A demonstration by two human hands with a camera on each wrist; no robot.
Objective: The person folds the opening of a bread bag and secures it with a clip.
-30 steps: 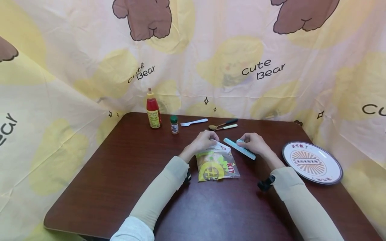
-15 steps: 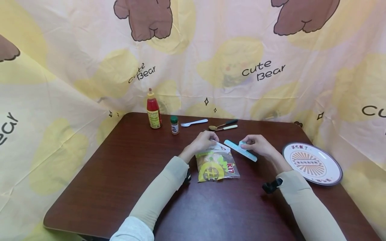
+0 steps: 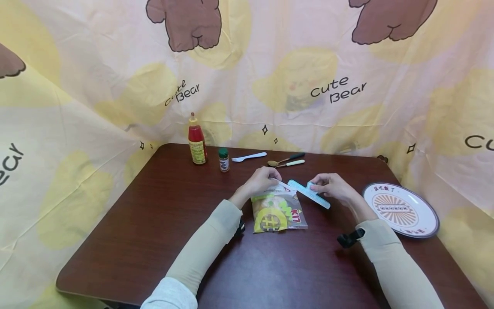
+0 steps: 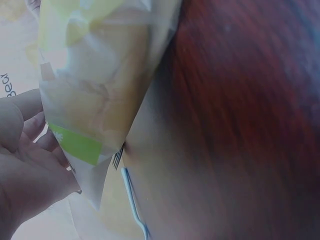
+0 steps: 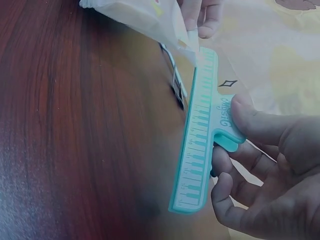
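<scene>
A snack bag point(image 3: 277, 209) with yellow and green print lies on the dark wood table point(image 3: 162, 223). My left hand point(image 3: 261, 180) pinches its folded top edge; the left wrist view shows the bag point(image 4: 95, 95) against my fingers point(image 4: 30, 165). My right hand point(image 3: 330, 187) grips a light blue bag clip point(image 3: 308, 194) by its tab, thumb on top. In the right wrist view the clip point(image 5: 200, 145) has a piano-key pattern, and its far end touches the bag's top corner point(image 5: 187, 35).
At the back of the table stand a ketchup bottle point(image 3: 197, 140) and a small green-capped shaker point(image 3: 223, 160), with a white fork point(image 3: 248, 157), a spoon point(image 3: 283, 161) and a pale-handled utensil point(image 3: 292, 163) beside them. A patterned plate point(image 3: 400, 209) lies at the right. Bear-print cloth surrounds the table.
My right hand has brought the clip left and slightly up, from apart from the bag to touching its folded top. The left hand has stayed on the bag.
</scene>
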